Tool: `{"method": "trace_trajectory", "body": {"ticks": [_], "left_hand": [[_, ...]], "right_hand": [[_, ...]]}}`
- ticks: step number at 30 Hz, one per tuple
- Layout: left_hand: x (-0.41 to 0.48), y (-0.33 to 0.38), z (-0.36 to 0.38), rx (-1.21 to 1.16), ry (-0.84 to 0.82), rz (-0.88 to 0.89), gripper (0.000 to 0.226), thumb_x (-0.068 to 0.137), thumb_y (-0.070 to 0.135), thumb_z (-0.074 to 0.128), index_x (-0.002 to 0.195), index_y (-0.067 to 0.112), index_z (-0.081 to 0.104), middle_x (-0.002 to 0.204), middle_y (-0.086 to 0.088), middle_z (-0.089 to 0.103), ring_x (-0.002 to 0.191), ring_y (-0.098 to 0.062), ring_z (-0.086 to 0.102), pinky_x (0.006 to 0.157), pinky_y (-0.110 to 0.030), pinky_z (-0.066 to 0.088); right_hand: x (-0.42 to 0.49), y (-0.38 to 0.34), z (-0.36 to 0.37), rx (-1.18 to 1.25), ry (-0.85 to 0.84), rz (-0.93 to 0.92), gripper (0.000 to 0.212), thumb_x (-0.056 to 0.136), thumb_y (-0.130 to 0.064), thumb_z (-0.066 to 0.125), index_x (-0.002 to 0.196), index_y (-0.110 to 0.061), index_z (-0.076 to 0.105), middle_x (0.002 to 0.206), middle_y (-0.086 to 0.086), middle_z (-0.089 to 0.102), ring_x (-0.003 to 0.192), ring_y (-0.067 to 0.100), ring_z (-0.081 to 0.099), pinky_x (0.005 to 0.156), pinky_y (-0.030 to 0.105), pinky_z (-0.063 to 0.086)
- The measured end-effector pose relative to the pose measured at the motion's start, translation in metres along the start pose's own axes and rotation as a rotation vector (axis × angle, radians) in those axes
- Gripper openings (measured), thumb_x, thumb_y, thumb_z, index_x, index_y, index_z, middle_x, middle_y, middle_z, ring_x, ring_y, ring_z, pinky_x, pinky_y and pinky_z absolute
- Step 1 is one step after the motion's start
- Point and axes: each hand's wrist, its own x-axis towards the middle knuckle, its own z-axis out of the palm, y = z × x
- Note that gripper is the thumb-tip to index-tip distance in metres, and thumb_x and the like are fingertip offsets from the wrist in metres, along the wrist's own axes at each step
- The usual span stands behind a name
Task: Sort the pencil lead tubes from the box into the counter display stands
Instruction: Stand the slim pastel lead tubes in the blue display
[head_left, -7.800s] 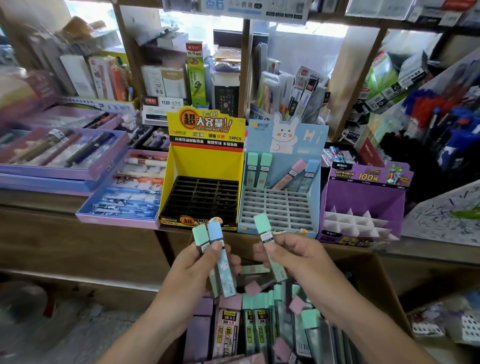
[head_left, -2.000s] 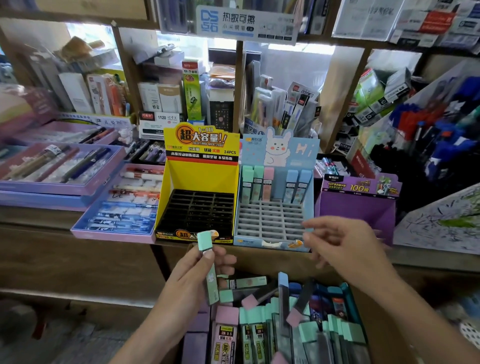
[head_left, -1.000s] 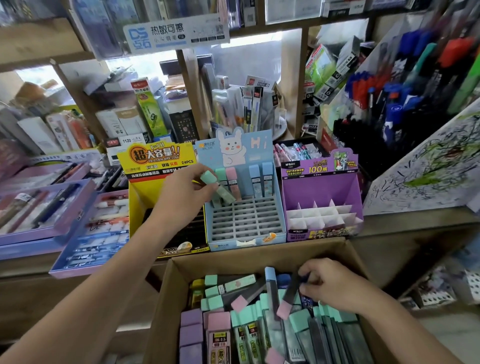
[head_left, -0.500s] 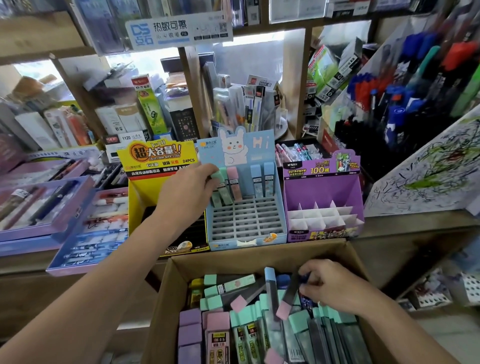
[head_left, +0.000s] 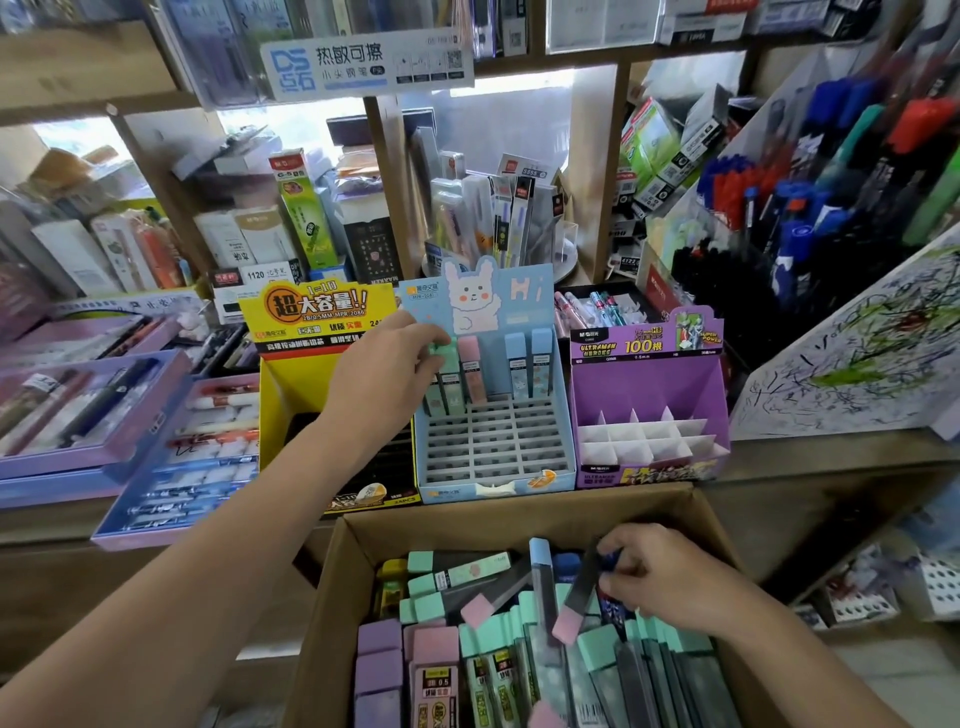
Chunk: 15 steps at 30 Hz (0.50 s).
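The left hand (head_left: 384, 371) is stretched out over the counter (head_left: 810, 457), its fingers curled and its thumb and fingertips pinching the mint cap of a green-capped tube (head_left: 445, 354). That tube stands upright in the back row of the blue stand (head_left: 493, 457), right at the fingertips. Just to the right of those fingertips a pink tube (head_left: 472, 374) stands in the same row, touching the green one, and further right are two blue tubes (head_left: 529, 364) side by side. The slots in front of the hand, nearer the person, hold nothing. Under the left wrist sits the yellow stand (head_left: 291, 384), and beyond the blue stand, well to the right of the hand, is the purple stand (head_left: 644, 395) with white dividers. The right hand (head_left: 660, 577) is down in the cardboard box (head_left: 332, 597), below and to the right of the left hand, with its fingers curled round the upper end of a dark pink-capped tube (head_left: 569, 618) that slants down to its left. To the left of and below that hand lies the pile of tubes (head_left: 488, 670), mostly green-capped, with purple and pink ones at the far left.
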Motion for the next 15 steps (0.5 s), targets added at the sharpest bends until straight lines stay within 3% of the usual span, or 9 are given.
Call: {"method": "trace_trajectory", "body": {"ticks": [8, 15], "left_hand": [[0.001, -0.001, 0.009, -0.047, 0.048, -0.034, 0.016, 0.095, 0.02, 0.07, 0.11, 0.021, 0.075, 0.098, 0.005, 0.064, 0.081, -0.011, 0.054, 0.068, -0.028, 0.046], [-0.011, 0.003, 0.003, -0.071, 0.022, -0.048, 0.025, 0.096, 0.015, 0.064, 0.12, 0.023, 0.069, 0.096, 0.009, 0.066, 0.083, -0.013, 0.062, 0.066, -0.03, 0.052]], "right_hand": [[0.0, 0.0, -0.001, 0.01, -0.017, 0.022, 0.027, 0.095, -0.026, 0.072, 0.119, -0.028, 0.059, 0.087, 0.004, 0.075, 0.079, 0.018, 0.071, 0.074, 0.037, 0.059], [0.001, 0.001, 0.0, 0.007, -0.004, 0.001, 0.024, 0.095, -0.024, 0.071, 0.114, -0.03, 0.059, 0.085, 0.009, 0.075, 0.082, 0.026, 0.071, 0.074, 0.044, 0.059]]}}
